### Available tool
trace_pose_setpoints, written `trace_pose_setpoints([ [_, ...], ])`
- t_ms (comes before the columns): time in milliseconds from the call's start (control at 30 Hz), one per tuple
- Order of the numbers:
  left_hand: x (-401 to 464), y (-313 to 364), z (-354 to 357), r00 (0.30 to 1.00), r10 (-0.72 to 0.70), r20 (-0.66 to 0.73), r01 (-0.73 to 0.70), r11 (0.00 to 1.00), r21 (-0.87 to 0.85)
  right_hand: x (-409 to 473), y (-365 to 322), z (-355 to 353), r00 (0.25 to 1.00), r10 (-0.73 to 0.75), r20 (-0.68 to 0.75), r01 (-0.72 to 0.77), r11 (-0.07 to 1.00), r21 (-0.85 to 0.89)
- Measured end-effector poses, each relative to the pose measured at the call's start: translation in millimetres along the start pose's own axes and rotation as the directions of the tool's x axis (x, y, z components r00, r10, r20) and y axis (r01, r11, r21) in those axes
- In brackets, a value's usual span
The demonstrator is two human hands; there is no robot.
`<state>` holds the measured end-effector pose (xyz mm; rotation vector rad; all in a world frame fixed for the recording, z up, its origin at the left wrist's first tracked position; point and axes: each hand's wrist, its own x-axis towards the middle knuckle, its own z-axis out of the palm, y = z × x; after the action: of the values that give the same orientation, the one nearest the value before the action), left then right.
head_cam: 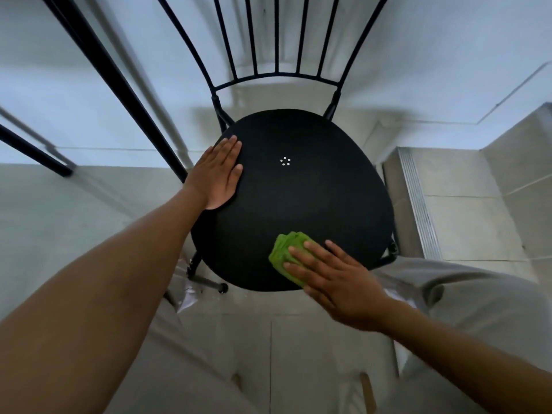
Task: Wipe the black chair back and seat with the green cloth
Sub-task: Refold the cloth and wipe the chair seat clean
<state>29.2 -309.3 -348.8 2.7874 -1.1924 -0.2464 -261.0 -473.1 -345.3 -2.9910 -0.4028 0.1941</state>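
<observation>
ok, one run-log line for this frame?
phase: wiping seat | right hand: flat on green cloth, seat front edge | left hand: flat on seat left side, bracing | chair back: untouched

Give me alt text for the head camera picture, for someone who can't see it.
Seen from above, a person's right hand presses a folded green cloth flat on the front edge of a black chair seat, while the left hand rests open on the seat's left side. The chair's black spindle back rises beyond, above a pale tiled floor.
</observation>
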Motion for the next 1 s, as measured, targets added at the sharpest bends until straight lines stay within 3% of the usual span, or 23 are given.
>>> trace_pose_setpoints([
  [100, -1, 3, 0, 1.000, -0.016, 0.009, 0.016, 1.000, 0.006, -14, 71, -14, 0.948, 0.318, -0.020, -0.318, 0.948, 0.006],
  [167, -1, 7, -3, 1.000, -0.025, 0.011, 0.025, 1.000, 0.004, 13, 96, -21, 0.838, 0.545, -0.023, -0.543, 0.837, 0.074],
  [233, -1, 11, -4, 0.999, -0.042, 0.029, 0.042, 0.999, 0.003, 55, 90, -25, 0.731, 0.682, -0.003, -0.676, 0.726, 0.127],
  [300, -1, 17, -3, 0.997, -0.075, 0.032, 0.075, 0.997, -0.002, 89, 53, -24, 0.738, 0.675, 0.003, -0.665, 0.727, 0.171],
  [433, -2, 36, 4, 0.997, -0.070, -0.015, 0.071, 0.998, 0.003, 61, -38, 0, 0.886, 0.454, -0.098, -0.433, 0.884, 0.177],
  [500, 0, 42, 5, 0.999, -0.033, -0.007, 0.033, 0.999, 0.026, 26, -37, 9, 0.853, 0.502, -0.139, -0.473, 0.859, 0.196],
  [600, 7, 55, 5, 0.999, 0.014, 0.031, -0.016, 0.999, 0.035, -4, 6, 8, 0.674, 0.726, -0.139, -0.680, 0.683, 0.267],
  [700, 14, 81, 11, 0.998, 0.039, 0.058, -0.041, 0.999, 0.023, 14, 58, -5, 0.466, 0.884, -0.026, -0.799, 0.433, 0.417],
  [833, 15, 96, 17, 0.999, -0.020, 0.029, 0.020, 1.000, -0.015, 26, 62, -20, 0.247, 0.966, 0.076, -0.735, 0.136, 0.665],
  [1000, 14, 96, 20, 1.000, -0.013, -0.013, 0.013, 1.000, -0.011, 13, 12, -12, 0.115, 0.983, 0.141, -0.582, -0.049, 0.812],
])
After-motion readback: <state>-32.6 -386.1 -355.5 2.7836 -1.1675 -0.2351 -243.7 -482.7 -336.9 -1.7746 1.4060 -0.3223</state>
